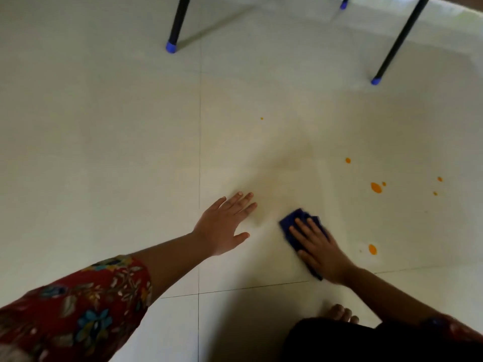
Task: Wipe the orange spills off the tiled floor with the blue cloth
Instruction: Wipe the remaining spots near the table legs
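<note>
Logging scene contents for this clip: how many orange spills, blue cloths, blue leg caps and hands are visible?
Orange spills: 7
Blue cloth: 1
Blue leg caps: 3
Hands: 2, left hand and right hand
Total: 13

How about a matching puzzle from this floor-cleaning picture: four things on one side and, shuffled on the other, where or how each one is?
Things
1. blue cloth
2. left hand
3. largest orange spill
4. black furniture leg

States
A. at the top of the view, tipped with a blue cap
B. left of the cloth, fingers spread, holding nothing
C. pressed to the tiled floor under the right hand
D. right of the cloth, not yet wiped

Pairs: 1-C, 2-B, 3-D, 4-A
</note>
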Demonstrator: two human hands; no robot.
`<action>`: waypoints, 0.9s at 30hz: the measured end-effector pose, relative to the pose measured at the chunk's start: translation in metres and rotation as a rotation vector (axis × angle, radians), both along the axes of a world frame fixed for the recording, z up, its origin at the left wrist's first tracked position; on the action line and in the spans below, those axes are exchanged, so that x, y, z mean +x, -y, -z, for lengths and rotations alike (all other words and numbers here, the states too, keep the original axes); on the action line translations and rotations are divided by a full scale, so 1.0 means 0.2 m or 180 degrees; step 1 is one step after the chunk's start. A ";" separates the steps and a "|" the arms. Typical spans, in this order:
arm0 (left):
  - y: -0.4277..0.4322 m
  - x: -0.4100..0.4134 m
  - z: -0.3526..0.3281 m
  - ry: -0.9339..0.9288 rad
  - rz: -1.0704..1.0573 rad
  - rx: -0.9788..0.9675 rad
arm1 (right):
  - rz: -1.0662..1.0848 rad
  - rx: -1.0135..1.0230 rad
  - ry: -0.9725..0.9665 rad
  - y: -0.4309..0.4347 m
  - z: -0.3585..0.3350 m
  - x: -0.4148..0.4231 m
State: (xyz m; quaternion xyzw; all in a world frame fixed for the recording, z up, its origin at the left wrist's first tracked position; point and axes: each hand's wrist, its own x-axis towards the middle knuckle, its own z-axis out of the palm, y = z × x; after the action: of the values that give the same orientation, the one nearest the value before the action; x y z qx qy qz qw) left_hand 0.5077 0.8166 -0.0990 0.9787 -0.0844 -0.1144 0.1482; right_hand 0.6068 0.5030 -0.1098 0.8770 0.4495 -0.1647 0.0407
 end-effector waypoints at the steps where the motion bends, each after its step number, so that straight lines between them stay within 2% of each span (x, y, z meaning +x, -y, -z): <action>1: 0.02 0.02 -0.01 -0.0027 0.0069 0.0033 | 0.0300 -0.0077 0.0005 0.03 -0.01 0.07; 4: 0.09 0.11 -0.02 -0.0164 0.0209 0.0012 | 0.0967 -0.0168 -0.0061 -0.03 0.01 0.21; 6: 0.14 0.15 -0.02 -0.0233 0.0267 0.0011 | 0.1154 -0.0052 0.0031 -0.16 0.01 0.20; 8: 0.18 0.19 -0.02 -0.0325 0.0311 0.0060 | 0.0699 0.0147 -0.0016 -0.19 0.02 0.09; 11: 0.21 0.21 -0.01 -0.0569 0.0299 0.0178 | 0.0052 0.0069 -0.0077 0.05 0.02 -0.11; 15: 0.24 0.20 -0.01 -0.0658 0.0286 0.0397 | 0.0544 0.0063 -0.0042 0.34 0.01 0.06; 18: 0.32 0.20 -0.03 -0.0719 0.0030 0.0400 | 0.0926 0.0055 -0.0035 0.27 0.01 0.21; 20: 0.40 0.23 -0.06 -0.0680 -0.0278 0.0207 | 0.0850 0.0052 -0.0045 0.22 0.02 0.17; 23: 0.54 0.30 -0.08 -0.0497 -0.0691 -0.0091 | 0.0195 0.0088 -0.0148 0.37 0.02 -0.02; 27: 0.72 0.37 -0.04 -0.0609 -0.0950 -0.0277 | 0.0472 0.0123 -0.0124 0.60 0.00 0.04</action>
State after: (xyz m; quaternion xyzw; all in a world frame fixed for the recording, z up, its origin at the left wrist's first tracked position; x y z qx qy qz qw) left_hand 0.5812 0.6724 -0.0912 0.9577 0.0714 -0.1798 0.2131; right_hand 0.6155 0.3822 -0.1106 0.9052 0.3871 -0.1756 0.0028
